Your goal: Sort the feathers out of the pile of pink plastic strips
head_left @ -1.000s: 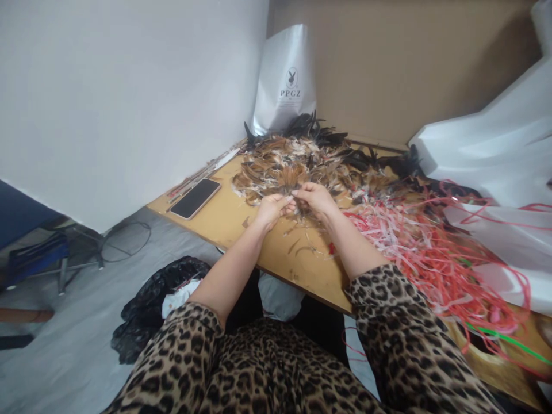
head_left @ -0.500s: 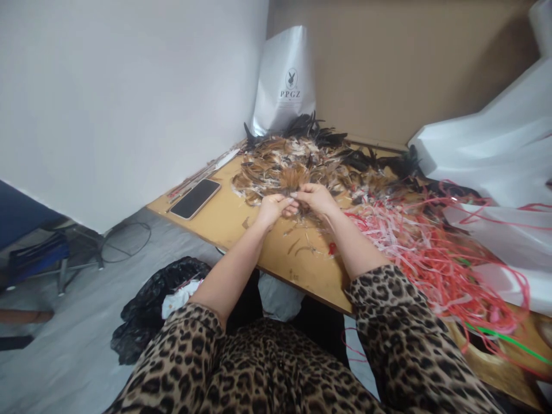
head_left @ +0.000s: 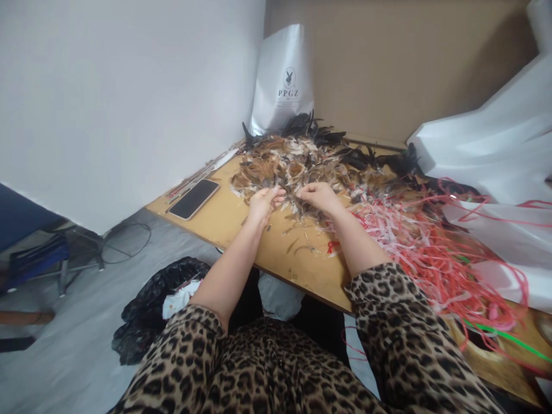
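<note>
We've got our left hand (head_left: pixel 266 202) half-curled, our right hand (head_left: pixel 317 195) pinched, a gap between them at the near edge of a loose heap of brown, cream and black feathers (head_left: pixel 302 155) on the yellow wooden table (head_left: pixel 224 224). Whether either grips a feather, we can't tell. Careless brushing could scatter these feathers; our leopard-print fabric right sleeve (head_left: pixel 388 293) could snag those tangled pink-red plastic strips (head_left: pixel 431 259) on the right.

phone (head_left: pixel 194 199), flat | silver bag (head_left: pixel 280 63), upright | black plastic bag (head_left: pixel 140 319), on floor (head_left: pixel 81 356) | cable (head_left: pixel 150 234), near blue stool (head_left: pixel 38 260)
</note>
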